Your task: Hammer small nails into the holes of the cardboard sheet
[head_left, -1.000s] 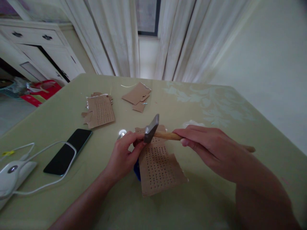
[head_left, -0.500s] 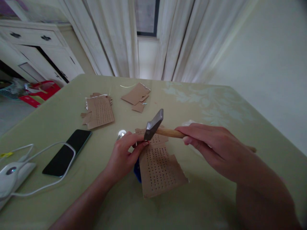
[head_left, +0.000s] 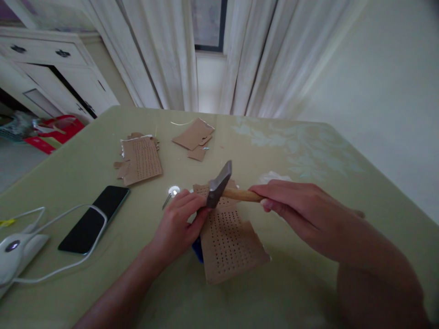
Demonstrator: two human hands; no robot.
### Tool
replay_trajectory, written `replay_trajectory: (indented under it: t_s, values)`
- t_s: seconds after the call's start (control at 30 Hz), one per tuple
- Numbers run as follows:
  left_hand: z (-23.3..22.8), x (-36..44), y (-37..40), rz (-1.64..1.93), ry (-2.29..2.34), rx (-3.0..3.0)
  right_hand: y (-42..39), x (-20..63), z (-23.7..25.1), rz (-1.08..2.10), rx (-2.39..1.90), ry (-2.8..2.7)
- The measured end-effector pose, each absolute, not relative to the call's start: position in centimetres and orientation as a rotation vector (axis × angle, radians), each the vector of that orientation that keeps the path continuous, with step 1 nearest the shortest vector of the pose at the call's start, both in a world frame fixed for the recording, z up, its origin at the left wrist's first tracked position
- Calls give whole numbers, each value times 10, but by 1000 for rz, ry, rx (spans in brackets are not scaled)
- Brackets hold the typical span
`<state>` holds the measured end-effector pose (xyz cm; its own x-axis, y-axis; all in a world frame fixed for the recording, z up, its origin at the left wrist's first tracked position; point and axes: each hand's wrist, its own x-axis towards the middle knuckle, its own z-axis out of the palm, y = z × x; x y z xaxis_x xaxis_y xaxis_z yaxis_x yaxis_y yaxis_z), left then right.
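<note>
My right hand (head_left: 302,214) grips the wooden handle of a small hammer (head_left: 219,185), whose grey metal head hangs just over the upper left corner of a brown cardboard piece (head_left: 229,237) full of punched holes. My left hand (head_left: 180,224) pinches something small at that corner under the hammer head; what it is stays hidden by the fingers. A blue object (head_left: 198,249) peeks out under the cardboard's left edge. A loose nail (head_left: 166,200) lies on the table just left of my left hand.
On the green table (head_left: 308,151) lie another punched cardboard piece (head_left: 141,159), torn cardboard scraps (head_left: 194,135), a small silver disc (head_left: 173,189), a black phone (head_left: 94,218) and a white device with cable (head_left: 15,249). A white cabinet (head_left: 58,77) and curtains stand behind.
The hammer head rose half a second ago and has come back down toward the cardboard corner. My left hand stays pinched at the same spot.
</note>
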<state>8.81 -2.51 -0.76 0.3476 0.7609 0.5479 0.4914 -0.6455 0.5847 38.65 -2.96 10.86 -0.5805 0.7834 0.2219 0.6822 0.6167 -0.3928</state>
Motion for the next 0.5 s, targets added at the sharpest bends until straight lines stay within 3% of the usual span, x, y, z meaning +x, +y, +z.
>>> replay_trajectory:
  t_s: [0.5]
  values:
    - [-5,90,-27,1168,1191,2147,-24,386,106,395,-1204,-2544]
